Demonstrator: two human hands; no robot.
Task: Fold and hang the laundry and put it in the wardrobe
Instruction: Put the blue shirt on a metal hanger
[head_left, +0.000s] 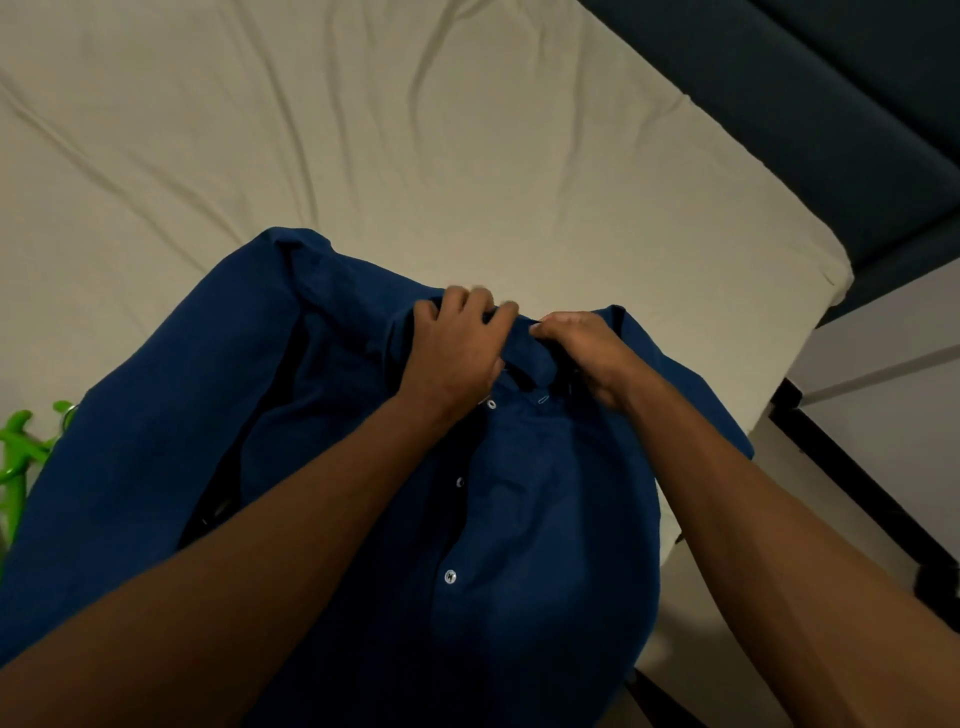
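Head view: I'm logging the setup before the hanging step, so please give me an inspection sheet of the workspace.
Surface: bed with a wrinkled cream sheet.
Job's things: blue button shirt spread on the bed's near corner, front up, top button undone; something dark shows inside it, cannot tell what.
Clutter: green plastic hanger at the left edge, partly under the shirt.
Hands: left hand and right hand both grip the collar.
Cables: nothing seen.
Surroundings: dark blue headboard at upper right; pale floor and a black-edged unit at right.

No text, label, brand or number can be read on anything in view.
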